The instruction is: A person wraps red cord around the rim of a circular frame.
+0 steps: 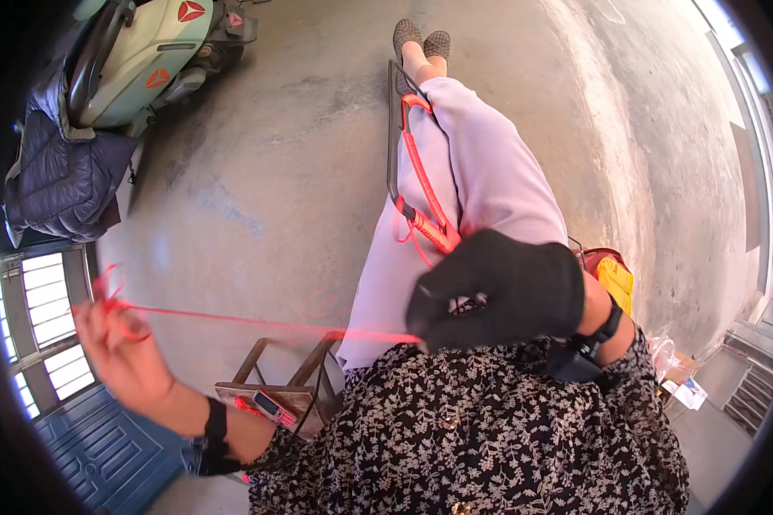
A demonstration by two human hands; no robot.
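A red cord (232, 318) runs taut across my lap between both hands. My bare left hand (124, 352), raised at the far left and slightly blurred, has its fingers closed round one end, with loose loops showing about them. In a black glove, my right hand (502, 287) pinches the other end over my thighs. A dark thin frame (392, 137) lies along my legs, its far end by my shins. Red strip (421, 167) is wound along one of its sides, thickest beside the glove. The glove hides the frame's near end.
Left of my lap, a wooden stool (296, 399) carries a small red phone (273, 408). A pale green scooter (146, 64) stands at the upper left, a dark padded jacket (64, 180) hanging by it. Beside my right arm lies a yellow packet (614, 283). Concrete floor (258, 154) surrounds my legs.
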